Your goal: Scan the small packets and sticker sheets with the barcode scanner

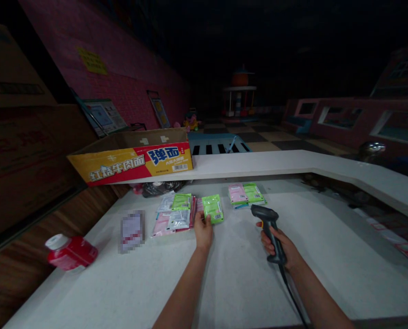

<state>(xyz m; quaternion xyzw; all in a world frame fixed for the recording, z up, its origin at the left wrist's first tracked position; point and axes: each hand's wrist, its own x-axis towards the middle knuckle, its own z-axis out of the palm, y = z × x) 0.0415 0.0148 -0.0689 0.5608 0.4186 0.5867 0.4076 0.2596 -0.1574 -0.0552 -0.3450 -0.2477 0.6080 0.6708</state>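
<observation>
My left hand [203,230] pinches the near edge of a green packet [213,208] lying on the white counter [238,274]. To its left lies a spread pile of green, pink and white packets [175,214]. My right hand [279,246] is wrapped round the handle of a dark barcode scanner [266,218], whose head points toward the packets. The scanner's cable runs back along my forearm. A second small stack of pink and green packets [246,193] lies beyond the scanner near the raised ledge.
A yellow and red cardboard box [131,160] sits on the raised ledge at the left. A red bottle with a white cap [71,252] lies at the counter's left edge, near a blurred card [132,230]. A dark bag [162,186] sits under the ledge.
</observation>
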